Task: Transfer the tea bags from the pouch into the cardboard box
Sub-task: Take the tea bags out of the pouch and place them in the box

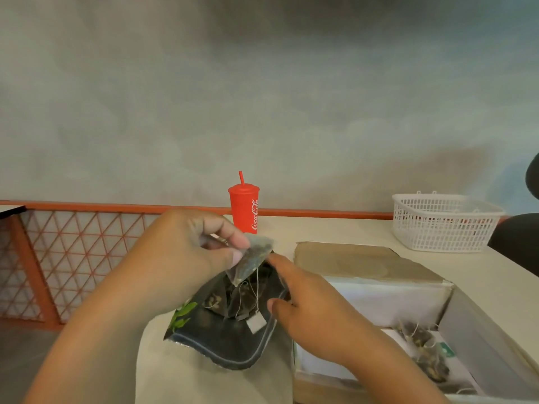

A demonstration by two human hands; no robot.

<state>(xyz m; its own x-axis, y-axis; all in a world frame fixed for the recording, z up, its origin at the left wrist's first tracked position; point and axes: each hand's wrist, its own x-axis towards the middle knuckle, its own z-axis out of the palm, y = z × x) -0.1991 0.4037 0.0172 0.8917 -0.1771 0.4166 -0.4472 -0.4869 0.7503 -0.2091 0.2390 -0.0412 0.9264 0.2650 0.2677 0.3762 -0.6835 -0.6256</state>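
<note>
From the head camera, the pale matte table (335,231) runs to an orange rail along its far edge. The pouch (230,342) lies close to the table's near edge, just left of the cardboard box (364,263). It is a soft, glossy, dark foil pouch with a green leaf print on its left side and a grey zip strip round its mouth, which gapes upward and shows more mesh bags inside.

The left hand (186,258) is above the pouch mouth, with thumb and forefinger closed in a pinch on the top corner of one tea bag (252,259). The bag is a translucent mesh pyramid with dark leaves inside. A thin white string (258,290) trails from it down to a small square white tag (256,326) lying on the pouch's inner face.

The right hand (318,316) holds the pouch's right rim. Its thumb is curled against the rim and its forefinger stretches along the edge towards the lifted bag.

The box is brown corrugated card outside and white inside, with its far flap folded back flat. Several loose tea bags (425,348) with tangled strings lie on its floor at the near right.

A red plastic cup (244,211) with lid and straw stands by the far rail. A white plastic lattice basket (443,225) sits at the far right corner.
</note>
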